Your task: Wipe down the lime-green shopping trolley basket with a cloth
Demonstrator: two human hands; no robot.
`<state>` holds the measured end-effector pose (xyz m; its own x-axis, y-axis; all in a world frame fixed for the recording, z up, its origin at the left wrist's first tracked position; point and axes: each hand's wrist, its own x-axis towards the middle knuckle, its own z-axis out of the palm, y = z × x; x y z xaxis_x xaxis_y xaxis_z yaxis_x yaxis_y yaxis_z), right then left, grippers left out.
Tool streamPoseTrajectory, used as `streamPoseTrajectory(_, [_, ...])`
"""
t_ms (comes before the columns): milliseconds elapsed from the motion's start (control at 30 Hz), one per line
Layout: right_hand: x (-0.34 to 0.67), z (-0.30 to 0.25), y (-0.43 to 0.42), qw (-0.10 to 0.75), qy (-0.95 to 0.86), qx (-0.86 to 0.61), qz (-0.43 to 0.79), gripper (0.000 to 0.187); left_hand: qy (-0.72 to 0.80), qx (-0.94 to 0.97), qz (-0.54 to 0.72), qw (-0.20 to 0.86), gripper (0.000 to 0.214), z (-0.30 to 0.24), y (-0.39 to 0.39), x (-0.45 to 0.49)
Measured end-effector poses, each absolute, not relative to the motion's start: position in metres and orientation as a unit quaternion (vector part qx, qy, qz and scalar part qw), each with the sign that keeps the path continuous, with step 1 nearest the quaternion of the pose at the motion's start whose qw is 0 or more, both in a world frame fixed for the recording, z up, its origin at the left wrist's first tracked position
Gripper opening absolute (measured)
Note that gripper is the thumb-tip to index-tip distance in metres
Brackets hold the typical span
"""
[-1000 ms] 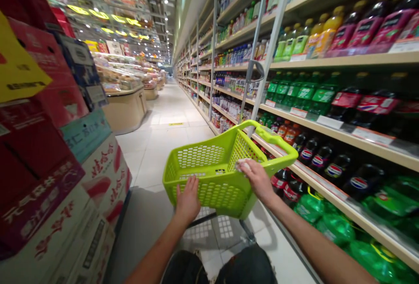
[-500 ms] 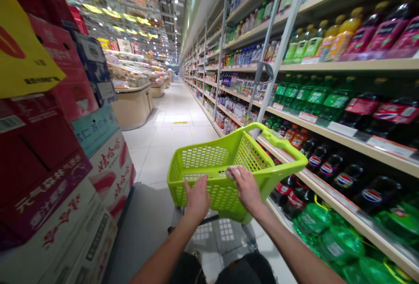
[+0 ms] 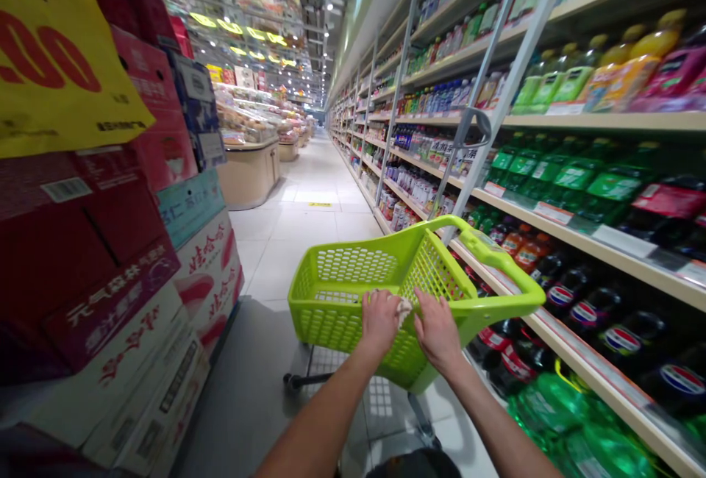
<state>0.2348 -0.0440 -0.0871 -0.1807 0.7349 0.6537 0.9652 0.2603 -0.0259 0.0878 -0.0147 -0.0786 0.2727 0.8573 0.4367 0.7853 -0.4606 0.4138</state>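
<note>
A lime-green plastic shopping cart [image 3: 353, 261] stands in front of me, turned sideways, with its handle [image 3: 499, 261] toward the shelves on the right. My left hand [image 3: 380, 320] is closed at the cart's near rim, fingers curled. A crumpled white tissue [image 3: 404, 309] pokes out between its thumb and fingers; whether it is paper or cloth I cannot tell. Just right of it, my right hand [image 3: 437, 327] is held with fingers slightly apart and nothing seen in them, close to the same rim. The hands are a small gap apart.
Shelves of drink bottles [image 3: 579, 169] line the right side, with large green bottles [image 3: 585, 412] at the bottom. Stacked drink cartons [image 3: 99, 243] with a yellow price sign [image 3: 66, 59] rise on the left. A tiled aisle [image 3: 309, 224] runs ahead past a wooden display counter [image 3: 251, 176].
The white tissue has passed from my right hand to my left. My left hand has moved right, toward the other hand. The view has swung slightly left.
</note>
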Motion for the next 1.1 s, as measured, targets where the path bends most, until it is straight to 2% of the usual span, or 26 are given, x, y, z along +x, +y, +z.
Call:
streamPoseTrajectory(233, [0.225, -0.089, -0.052, 0.26, -0.734, -0.587, -0.222, 0.044, 0.526, 0.772, 0.355, -0.044, 0.036, -0.119, 0.0, -0.027])
streamPoseTrajectory(500, [0.222, -0.092, -0.053, 0.232, -0.734, -0.606, -0.202, 0.044, 0.425, 0.822, 0.375, -0.055, 0.04, -0.123, -0.004, 0.018])
streamPoseTrajectory(767, [0.227, -0.095, -0.052, 0.258, -0.721, -0.61, -0.204, 0.038, 0.528, 0.759, 0.369, -0.096, 0.044, -0.144, 0.005, -0.077])
streamPoseTrajectory(967, [0.222, -0.095, -0.05, 0.273, -0.72, -0.599, -0.218, 0.039, 0.437, 0.815, 0.372, -0.083, 0.045, -0.135, 0.001, -0.01])
streamPoseTrajectory(1100, [0.229, -0.095, -0.05, 0.256, -0.737, -0.585, -0.223, 0.043, 0.441, 0.821, 0.352, -0.084, 0.043, -0.137, 0.006, -0.03])
